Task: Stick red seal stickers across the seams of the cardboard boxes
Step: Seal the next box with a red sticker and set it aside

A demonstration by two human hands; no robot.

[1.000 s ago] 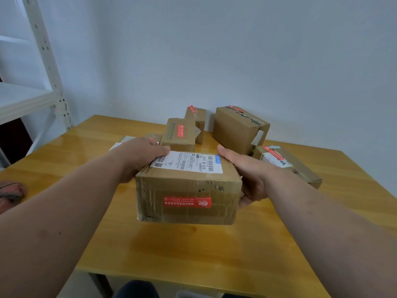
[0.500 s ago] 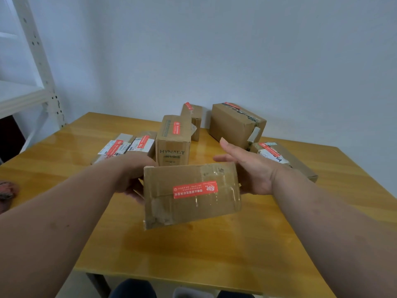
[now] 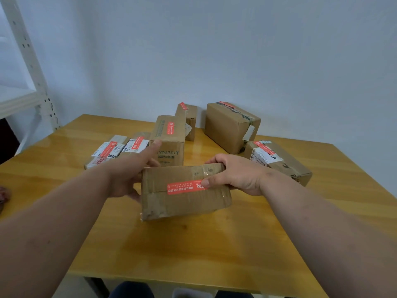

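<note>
Glossy yellow wooden table [image 3: 214, 244] against pale wall [image 3: 236, 50], white shelving [image 3: 28, 67] left.

Two bare forearms enter from the lower corners of the frame, with no sleeves, watch, bracelet or ring visible on them. The left hand [image 3: 126, 177] and the right hand [image 3: 238, 175] are bare too, ungloved, with short plain nails on the fingers [image 3: 205, 183]. At the bottom centre, dark blue trouser fabric [image 3: 131, 290] shows over the person's knees.
</note>
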